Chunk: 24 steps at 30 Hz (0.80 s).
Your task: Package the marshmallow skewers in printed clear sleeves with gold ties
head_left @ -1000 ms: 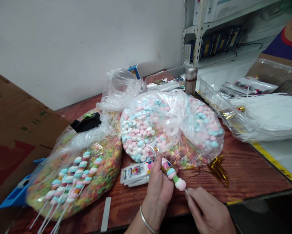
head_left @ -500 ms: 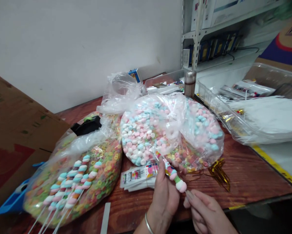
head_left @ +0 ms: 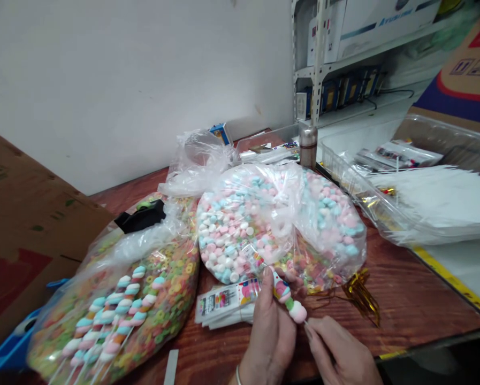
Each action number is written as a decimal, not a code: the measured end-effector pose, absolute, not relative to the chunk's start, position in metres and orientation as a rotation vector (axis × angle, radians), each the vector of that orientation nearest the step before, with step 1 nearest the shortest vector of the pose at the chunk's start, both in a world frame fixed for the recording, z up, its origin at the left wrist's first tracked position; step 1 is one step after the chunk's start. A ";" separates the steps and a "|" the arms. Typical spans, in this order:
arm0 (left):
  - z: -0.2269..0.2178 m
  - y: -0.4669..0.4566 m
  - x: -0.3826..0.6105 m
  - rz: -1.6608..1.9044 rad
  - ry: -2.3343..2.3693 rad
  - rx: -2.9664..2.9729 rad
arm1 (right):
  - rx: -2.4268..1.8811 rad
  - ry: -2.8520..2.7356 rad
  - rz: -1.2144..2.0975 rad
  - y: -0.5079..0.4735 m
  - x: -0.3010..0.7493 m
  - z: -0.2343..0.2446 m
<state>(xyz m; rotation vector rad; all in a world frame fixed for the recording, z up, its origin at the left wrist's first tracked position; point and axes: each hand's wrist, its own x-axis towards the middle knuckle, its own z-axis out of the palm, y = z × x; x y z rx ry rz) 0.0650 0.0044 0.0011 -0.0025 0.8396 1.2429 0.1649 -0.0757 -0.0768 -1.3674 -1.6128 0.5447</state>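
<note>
My left hand (head_left: 269,326) is closed around a candy skewer (head_left: 298,312) and the small printed plastic bag (head_left: 279,286) that covers its upper part. Pink and white marshmallows and a green piece stick out of the bag's lower end. With thumb and fingers, my right hand (head_left: 336,347) pinches the thin stick just below the lowest marshmallow. Left of my left hand lies a stack of printed bags (head_left: 223,306) on the table. Several finished-looking marshmallow skewers (head_left: 111,315) rest on a big bag of colourful ring candy (head_left: 175,289).
A large clear bag of pastel marshmallows (head_left: 231,214) lies behind my hands. Gold twist ties (head_left: 362,297) are to its right. A plastic tray (head_left: 384,227) holds white sticks (head_left: 436,192). A black tape dispenser (head_left: 143,216), a blue dispenser (head_left: 13,345) and a cardboard box (head_left: 35,214) stand left.
The camera view has shifted, so the scene sits slightly lower. The skewer has slid a little further into the printed bag, with less of it showing; both hands keep their grip.
</note>
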 end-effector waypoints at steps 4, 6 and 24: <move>-0.002 -0.001 0.071 1.231 0.886 0.032 | -1.296 -1.819 0.040 -0.072 0.171 -0.081; -0.008 -0.007 0.075 1.217 0.847 0.060 | -1.328 -1.759 0.126 -0.069 0.169 -0.077; -0.010 0.014 0.063 1.248 0.809 0.155 | -1.467 -1.463 0.787 -0.073 0.161 -0.066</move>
